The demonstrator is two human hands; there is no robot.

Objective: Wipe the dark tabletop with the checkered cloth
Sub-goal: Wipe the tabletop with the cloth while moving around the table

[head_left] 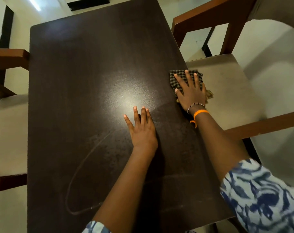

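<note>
The dark tabletop fills the middle of the head view, with a bright light glare at its centre and a curved smear streak at the lower left. My right hand lies flat, fingers spread, pressing the checkered cloth onto the table's right edge; part of the cloth hangs past the edge. My left hand rests flat on the tabletop near the centre, fingers apart, holding nothing. Bead and orange bands circle my right wrist.
A wooden chair with a beige seat stands tight against the table's right side. Another wooden chair is at the left. Pale floor shows beyond the table's far end.
</note>
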